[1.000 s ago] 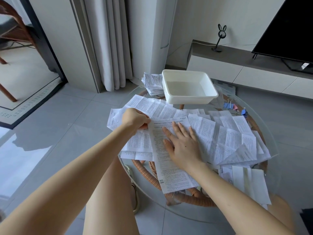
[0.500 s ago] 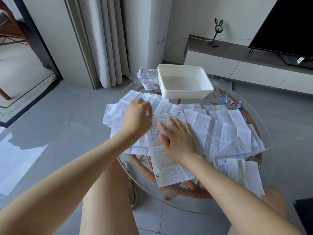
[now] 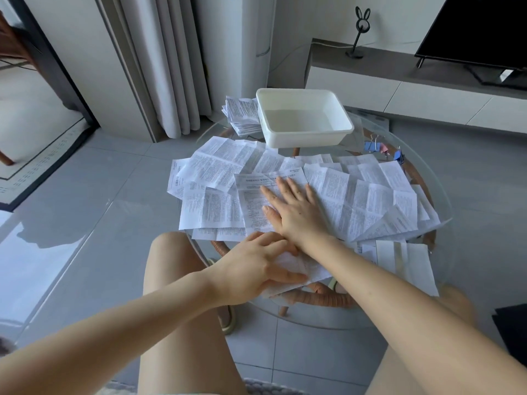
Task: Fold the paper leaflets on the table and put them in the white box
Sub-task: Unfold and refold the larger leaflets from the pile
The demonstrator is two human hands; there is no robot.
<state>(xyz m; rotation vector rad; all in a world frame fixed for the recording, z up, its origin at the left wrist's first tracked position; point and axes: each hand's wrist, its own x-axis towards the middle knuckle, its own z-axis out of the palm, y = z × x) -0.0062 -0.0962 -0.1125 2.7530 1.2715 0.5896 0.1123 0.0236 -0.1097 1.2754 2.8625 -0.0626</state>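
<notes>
While the long leaflet (image 3: pixel 256 203) lay lengthways on top of the heap in the middle of the glass counter (image 3: pixel 425 166), its near end hanging past the rim, the person's right hand (image 3: pixel 296 215) stayed flat on its middle. Its fingers (image 3: pixel 285 186) were straight and spread, pressing down and holding nothing.

What had changed was the left hand (image 3: pixel 251 269). A moment before it had been up at the sheet's far edge; now it had come down to the near end and lay over the overhanging paper, loosely bent. Whether it had pinched that end or only rested on it I could not tell. To my eye the first fold was about to start, with the near end carried up over the pinned middle. Nothing was creased yet.

Counting outward, there was one leaflet under the hands, and around it a spread of loose leaflets (image 3: pixel 370 195), overlapped too much to count. One stack of folded ones (image 3: pixel 242 115) sat just left of the one white box (image 3: pixel 302 138), which stood at the far side with nothing in it. What looked like three binder clips (image 3: pixel 373 145), two blue and one pink, lay to its right.
</notes>
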